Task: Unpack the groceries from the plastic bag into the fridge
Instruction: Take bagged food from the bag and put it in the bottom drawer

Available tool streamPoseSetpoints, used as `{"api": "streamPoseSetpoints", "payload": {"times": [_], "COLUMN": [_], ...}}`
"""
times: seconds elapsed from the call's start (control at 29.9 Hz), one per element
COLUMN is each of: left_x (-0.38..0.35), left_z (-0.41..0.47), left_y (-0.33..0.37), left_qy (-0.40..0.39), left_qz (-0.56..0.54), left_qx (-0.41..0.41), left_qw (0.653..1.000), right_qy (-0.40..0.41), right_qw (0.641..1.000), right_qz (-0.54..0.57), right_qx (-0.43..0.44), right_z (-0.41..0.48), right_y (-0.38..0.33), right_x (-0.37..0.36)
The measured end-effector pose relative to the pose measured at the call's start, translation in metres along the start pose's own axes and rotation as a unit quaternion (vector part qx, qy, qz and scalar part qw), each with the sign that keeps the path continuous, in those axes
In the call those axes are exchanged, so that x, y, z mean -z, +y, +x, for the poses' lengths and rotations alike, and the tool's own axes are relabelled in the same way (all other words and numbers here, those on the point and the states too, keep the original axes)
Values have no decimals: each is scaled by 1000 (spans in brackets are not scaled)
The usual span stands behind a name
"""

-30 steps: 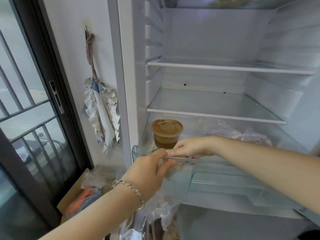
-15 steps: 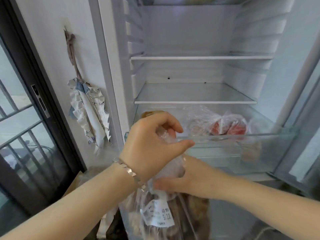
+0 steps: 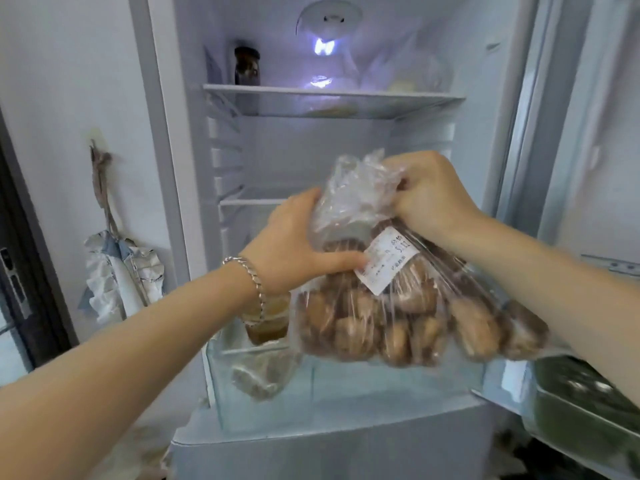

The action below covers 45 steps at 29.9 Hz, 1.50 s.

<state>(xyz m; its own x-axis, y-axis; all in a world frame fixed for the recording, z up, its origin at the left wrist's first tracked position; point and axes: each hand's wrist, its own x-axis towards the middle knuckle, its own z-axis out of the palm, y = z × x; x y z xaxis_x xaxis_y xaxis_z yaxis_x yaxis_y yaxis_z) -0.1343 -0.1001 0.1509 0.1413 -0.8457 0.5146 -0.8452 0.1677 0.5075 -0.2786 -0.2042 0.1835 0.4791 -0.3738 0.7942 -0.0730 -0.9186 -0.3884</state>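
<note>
Both hands held the bag (image 3: pixel 398 323) over the drawer's (image 3: pixel 346 393) front edge: my right hand (image 3: pixel 429 192) clenched its bunched neck, my left hand (image 3: pixel 294 244) curled round its side. I judged the thin film might tear, or the load knock the cup (image 3: pixel 268 329) at the drawer's left corner.

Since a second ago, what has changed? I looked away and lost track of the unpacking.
The clear bag rose from below the drawer to shelf height. The right hand took over its gathered neck; the left hand moved to its side. The lidded cup stays in the open drawer.
</note>
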Motion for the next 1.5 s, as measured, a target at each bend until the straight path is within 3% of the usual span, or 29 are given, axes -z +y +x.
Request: {"api": "streamPoseSetpoints", "payload": {"times": [0.1,0.2,0.33,0.4,0.53,0.7,0.84,0.94,1.07,1.2,1.27,1.37,1.44,1.5], "left_x": [-7,-21,-39,-51,-72,-82,-92,-99,-93,-99,-100,-85,-74,-65], "left_z": [6,15,24,23,18,26,30,29,31,33,36,41,38,29], "left_y": [-22,-40,-58,-73,-99,-111,-119,-122,-126,-137,-140,-144,-147,-144], "left_qy": [-82,-41,1,-25,-123,-133,-149,-183,-250,-254,-259,-250,-206,-194], "left_qz": [-97,-142,-105,-41,30,52,121,111,51,123,134,89,38,44], "left_qx": [95,112,161,204,284,269,219,190,192,183,179,215,250,224], "left_qw": [987,983,981,978,950,953,957,958,948,942,940,940,945,954], "right_qy": [19,48,32,-19,-208,-295,-407,-470,-472,-436,-437,-533,-593,-619], "right_qw": [1000,997,997,996,970,930,868,829,809,869,882,837,793,769], "right_qz": [20,52,32,4,-50,-212,-257,-273,-330,-214,-172,-126,-136,-157], "right_qx": [11,-17,-58,-93,-113,-58,-122,-135,-116,-92,-36,5,-14,-39], "right_z": [24,36,26,14,-7,-11,-34,-39,-24,-29,-34,-44,-48,-49], "right_y": [19,38,66,84,103,119,143,152,149,128,118,116,120,121], "right_x": [-4,-18,-49,-62,-74,-84,-101,-98,-81,-87,-97,-113,-125,-132]}}
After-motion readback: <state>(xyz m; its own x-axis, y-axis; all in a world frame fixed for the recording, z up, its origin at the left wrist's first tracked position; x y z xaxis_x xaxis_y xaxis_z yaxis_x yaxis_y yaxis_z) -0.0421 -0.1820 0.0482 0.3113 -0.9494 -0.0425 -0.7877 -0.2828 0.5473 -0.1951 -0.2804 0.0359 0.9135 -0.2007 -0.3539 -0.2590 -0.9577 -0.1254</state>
